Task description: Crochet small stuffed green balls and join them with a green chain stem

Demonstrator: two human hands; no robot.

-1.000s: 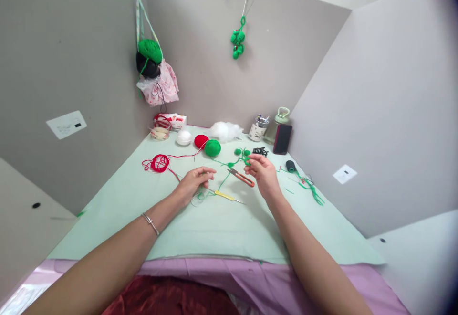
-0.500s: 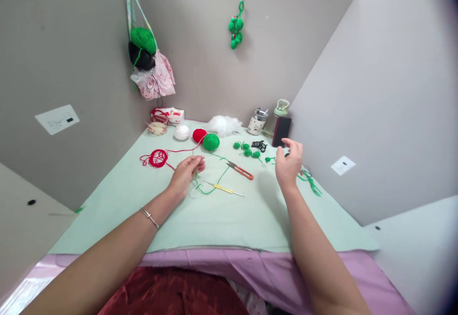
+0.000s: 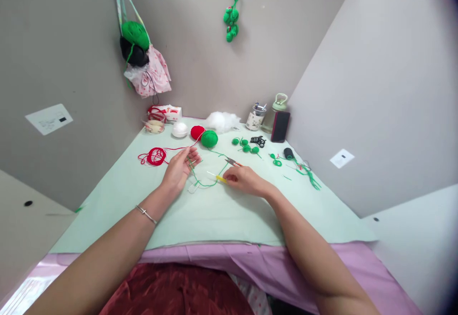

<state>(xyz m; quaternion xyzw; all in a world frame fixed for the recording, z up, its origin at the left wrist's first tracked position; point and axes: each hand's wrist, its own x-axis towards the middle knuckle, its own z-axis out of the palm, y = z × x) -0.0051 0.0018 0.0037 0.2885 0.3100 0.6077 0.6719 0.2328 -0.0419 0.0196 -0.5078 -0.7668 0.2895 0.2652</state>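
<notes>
My left hand point(image 3: 179, 168) is palm up over the mat, its fingers loosely curled with green yarn point(image 3: 205, 185) held across them. That yarn hangs in a slack loop toward my right hand and leads back to a green yarn ball point(image 3: 209, 139). My right hand point(image 3: 246, 180) pinches the yellow grip of a crochet hook point(image 3: 222, 179), its metal tip pointing left. Thread snips point(image 3: 232, 162) lie just beyond my right fingers, their handle mostly covered by the hand. A thin white loop point(image 3: 193, 188) rests beside the yarn below my left hand.
Behind are a red yarn ball point(image 3: 197, 132), white ball point(image 3: 179, 130), stuffing point(image 3: 222, 121), pen cup point(image 3: 255, 118), bottle point(image 3: 279, 107) and phone point(image 3: 280, 127). Red yarn point(image 3: 156, 156) lies left. Small green crocheted pieces point(image 3: 250, 149), a black spool point(image 3: 288, 153) and green strands point(image 3: 310, 175) lie right.
My right hand has come down and left from above the right side of the mat and taken hold of the crochet hook. My left fingers have loosened and turned more palm up.
</notes>
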